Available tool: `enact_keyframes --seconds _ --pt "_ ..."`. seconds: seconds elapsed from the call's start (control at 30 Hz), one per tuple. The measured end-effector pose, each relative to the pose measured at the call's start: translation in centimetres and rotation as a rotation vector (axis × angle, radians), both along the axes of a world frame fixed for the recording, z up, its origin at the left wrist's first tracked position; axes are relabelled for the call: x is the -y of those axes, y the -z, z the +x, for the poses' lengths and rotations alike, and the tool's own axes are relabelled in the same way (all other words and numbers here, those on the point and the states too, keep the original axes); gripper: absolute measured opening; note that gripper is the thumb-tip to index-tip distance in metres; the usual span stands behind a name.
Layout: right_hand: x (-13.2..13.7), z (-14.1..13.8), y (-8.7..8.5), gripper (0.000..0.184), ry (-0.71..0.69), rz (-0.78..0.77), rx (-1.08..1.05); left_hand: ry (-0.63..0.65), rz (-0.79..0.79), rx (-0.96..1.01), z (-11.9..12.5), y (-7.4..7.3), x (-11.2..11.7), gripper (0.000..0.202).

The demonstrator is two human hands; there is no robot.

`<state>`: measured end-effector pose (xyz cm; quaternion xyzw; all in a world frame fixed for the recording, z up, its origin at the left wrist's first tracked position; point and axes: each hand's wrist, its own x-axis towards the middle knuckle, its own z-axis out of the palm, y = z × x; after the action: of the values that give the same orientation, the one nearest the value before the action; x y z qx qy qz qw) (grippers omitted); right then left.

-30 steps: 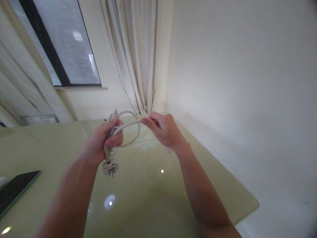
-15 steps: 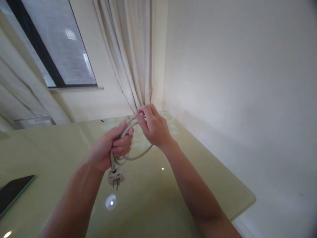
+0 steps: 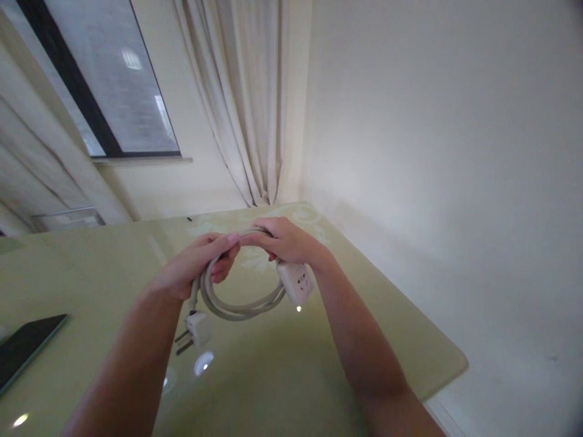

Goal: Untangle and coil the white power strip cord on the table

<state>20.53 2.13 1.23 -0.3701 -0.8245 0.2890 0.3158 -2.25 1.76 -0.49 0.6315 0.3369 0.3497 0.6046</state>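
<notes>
A white extension cord is coiled into a loop and held above a pale green glossy table. My left hand is closed around the top left of the coil, and the cord's pronged plug dangles below it. My right hand is closed on the top right of the coil, with the white socket block hanging just under its fingers. The fingertips of both hands meet at the top of the loop.
A dark phone or tablet lies flat at the table's left edge. Behind the table hang cream curtains beside a window. A plain white wall runs along the right, close to the table's edge.
The coil has opened into a wide hanging loop. My right hand came down from the top of the bundle and the socket block now shows below it. The plug swung lower left.
</notes>
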Motion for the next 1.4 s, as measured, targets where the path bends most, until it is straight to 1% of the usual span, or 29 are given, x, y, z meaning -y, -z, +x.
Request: enact_keyframes --seconds 0.07,0.13,0.2,0.3,0.37,0.43,0.5,0.6,0.7,0.77,0.8,0.87,0.93,1.03,1.13,1.2,1.27,1.3,1.37,1.4 --pt "-0.7 0.2 0.8 0.047 0.027 -0.108 0.011 -0.126 0.186 -0.208 -0.2 0.9 -1.1 0.048" --pt "-1.7 0.6 1.8 0.043 0.087 -0.156 0.009 -0.17 0.291 -0.331 -0.2 2.3 -2.1 0.042" --pt "-2.9 1.0 3.0 0.037 0.148 -0.187 0.01 -0.178 0.296 -0.38 0.1 4.1 -3.1 0.042" --pt "-4.5 1.9 4.6 0.028 0.207 -0.235 0.032 -0.206 0.276 -0.423 1.0 7.0 -4.4 0.056" --pt "-5.3 2.8 5.4 0.025 0.255 -0.238 0.068 -0.215 0.292 -0.443 1.7 8.9 -5.1 0.062" --pt "-5.9 4.0 6.1 0.023 0.337 -0.229 0.138 -0.242 0.327 -0.443 2.3 10.6 -5.8 0.063" --pt "-6.4 5.4 6.9 0.024 0.467 -0.21 0.237 -0.332 0.371 -0.429 2.5 12.2 -6.5 0.062" --pt "-7.7 7.5 8.2 0.024 0.653 -0.193 0.371 -0.519 0.407 -0.41 2.3 14.3 -7.0 0.056" --pt "-9.4 9.5 9.7 0.023 0.749 -0.24 0.459 -0.649 0.382 -0.419 1.7 15.9 -7.2 0.047" --pt "-10.8 10.9 10.5 0.024 0.785 -0.298 0.515 -0.675 0.367 -0.43 1.6 16.5 -7.2 0.04" --pt "-11.4 11.5 10.7 0.027 0.796 -0.329 0.538 -0.675 0.364 -0.436 1.6 16.6 -7.2 0.037" --pt "-12.7 12.7 11.1 0.035 0.814 -0.379 0.574 -0.667 0.365 -0.45 1.8 16.9 -7.3 0.033" --pt "-13.8 13.7 11.3 0.039 0.828 -0.401 0.594 -0.669 0.362 -0.464 2.0 17.1 -7.4 0.029" --pt "-14.9 14.8 11.1 0.037 0.861 -0.362 0.593 -0.691 0.359 -0.474 2.0 17.4 -7.7 0.029" --pt "-15.3 14.9 10.5 0.033 0.922 -0.226 0.564 -0.708 0.364 -0.47 1.8 17.6 -7.9 0.03" --pt "-14.7 14.1 10.1 0.033 0.955 -0.091 0.527 -0.717 0.368 -0.462 1.7 17.7 -8.1 0.03" --pt "-12.8 12.3 10.4 0.035 0.952 0.034 0.489 -0.723 0.369 -0.451 1.6 17.7 -8.2 0.03" --pt "-11.3 11.0 11.0 0.036 0.926 0.095 0.468 -0.725 0.37 -0.445 1.5 17.7 -8.3 0.03" --pt "-7.5 8.2 12.9 0.034 0.839 0.198 0.432 -0.731 0.371 -0.432 1.4 17.6 -8.3 0.03" --pt "-5.4 6.7 14.1 0.032 0.732 0.309 0.383 -0.736 0.371 -0.425 1.4 17.5 -8.3 0.031"
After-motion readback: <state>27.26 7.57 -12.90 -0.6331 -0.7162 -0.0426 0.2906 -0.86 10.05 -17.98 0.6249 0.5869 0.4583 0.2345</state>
